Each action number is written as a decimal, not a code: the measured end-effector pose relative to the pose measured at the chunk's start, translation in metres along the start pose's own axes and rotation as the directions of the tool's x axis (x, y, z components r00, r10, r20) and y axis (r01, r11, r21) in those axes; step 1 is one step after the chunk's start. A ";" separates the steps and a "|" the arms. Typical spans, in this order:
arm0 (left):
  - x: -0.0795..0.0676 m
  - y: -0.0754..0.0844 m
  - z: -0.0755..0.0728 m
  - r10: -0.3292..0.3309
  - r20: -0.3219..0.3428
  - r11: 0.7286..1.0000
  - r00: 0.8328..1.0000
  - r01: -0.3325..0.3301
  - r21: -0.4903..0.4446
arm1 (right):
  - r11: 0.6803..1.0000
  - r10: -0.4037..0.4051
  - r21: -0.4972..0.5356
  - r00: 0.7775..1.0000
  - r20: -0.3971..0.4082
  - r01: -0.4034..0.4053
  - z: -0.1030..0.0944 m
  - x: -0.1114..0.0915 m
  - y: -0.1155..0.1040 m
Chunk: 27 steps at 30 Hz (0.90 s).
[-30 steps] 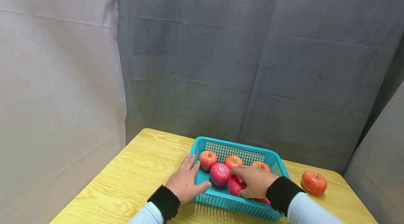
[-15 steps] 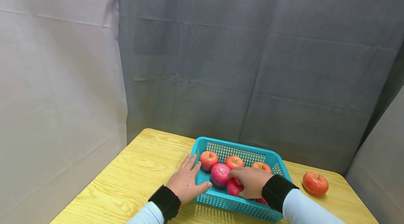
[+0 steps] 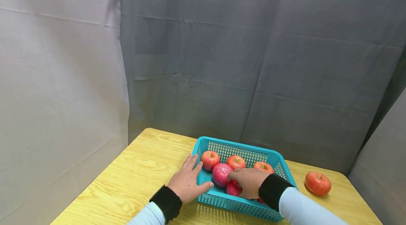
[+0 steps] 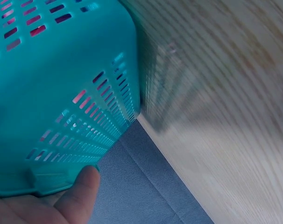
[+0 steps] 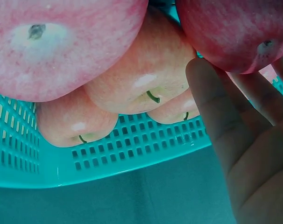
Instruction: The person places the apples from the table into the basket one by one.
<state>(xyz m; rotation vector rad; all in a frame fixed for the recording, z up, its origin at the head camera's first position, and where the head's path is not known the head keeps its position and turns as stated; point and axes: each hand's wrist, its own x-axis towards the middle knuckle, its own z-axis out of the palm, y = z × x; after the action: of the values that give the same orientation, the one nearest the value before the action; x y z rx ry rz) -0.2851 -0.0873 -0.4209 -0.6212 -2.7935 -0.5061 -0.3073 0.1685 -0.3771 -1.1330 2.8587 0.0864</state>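
Note:
In the head view, a turquoise plastic basket (image 3: 234, 202) stands on the wooden table, with several apples inside. My left hand (image 3: 187, 184) rests on its left rim with fingers spread and straight. The left wrist view shows a fingertip (image 4: 83, 189) at the rim. My right hand (image 3: 248, 182) reaches into the basket, its fingers and thumb curled round a dark red apple (image 3: 233, 188), also seen in the right wrist view (image 5: 235, 32). Beside it sits a pinkish-red apple (image 3: 221, 174). Orange-red apples (image 3: 210, 160) lie along the back. My right hand partly hides the front right contents.
One orange-red apple (image 3: 318, 183) lies on the table (image 3: 136, 168) to the right of the basket. Grey cloth (image 3: 196, 59) hangs behind the table, and pale cloth (image 3: 60, 77) hangs at the left.
My right hand has shifted slightly left inside the basket, and the dark red apple has moved left with it. The left hand keeps its place on the rim.

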 end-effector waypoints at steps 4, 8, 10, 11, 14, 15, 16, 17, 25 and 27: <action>0.000 0.000 -0.001 -0.002 -0.003 1.000 1.000 0.002 0.000 | 1.000 0.013 -0.017 1.000 0.000 -0.013 0.001 0.001 0.000; 0.000 0.000 -0.001 -0.003 -0.004 1.000 1.000 0.003 0.001 | 0.999 0.019 -0.034 1.000 0.005 -0.019 0.001 0.002 0.000; 0.000 0.000 -0.001 -0.003 -0.004 1.000 1.000 0.003 0.001 | 0.999 0.014 -0.039 1.000 0.007 -0.014 0.001 0.001 -0.001; 0.000 0.000 -0.001 -0.004 -0.004 1.000 1.000 0.004 0.003 | 0.999 0.009 -0.041 1.000 0.008 -0.009 0.001 0.001 -0.001; 0.000 0.001 0.000 -0.002 -0.004 1.000 1.000 0.002 0.003 | 0.999 -0.004 -0.042 1.000 0.009 0.005 0.000 -0.001 -0.001; 0.000 0.001 0.001 -0.001 -0.004 1.000 1.000 0.001 0.002 | 0.999 -0.007 -0.039 1.000 0.010 0.007 0.000 -0.002 0.000; 0.000 0.001 0.001 -0.001 -0.003 1.000 1.000 0.001 0.002 | 0.999 -0.007 -0.035 1.000 0.012 0.008 0.000 -0.003 0.000; 0.000 0.001 0.001 -0.001 -0.001 1.000 1.000 0.001 0.001 | 1.000 -0.006 -0.031 1.000 0.013 0.007 0.000 -0.003 0.000; 0.001 -0.002 0.003 0.006 -0.003 1.000 1.000 -0.006 0.011 | 0.999 -0.018 -0.035 1.000 -0.010 0.017 -0.003 -0.008 0.003; 0.002 -0.002 0.003 0.007 -0.005 1.000 1.000 -0.007 0.014 | 0.999 -0.014 -0.032 1.000 -0.018 0.013 -0.004 -0.008 0.004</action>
<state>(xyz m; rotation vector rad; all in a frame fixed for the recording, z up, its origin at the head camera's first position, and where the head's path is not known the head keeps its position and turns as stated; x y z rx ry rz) -0.2882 -0.0874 -0.4242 -0.6253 -2.7868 -0.4857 -0.3039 0.1765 -0.3725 -1.1643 2.8753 0.1220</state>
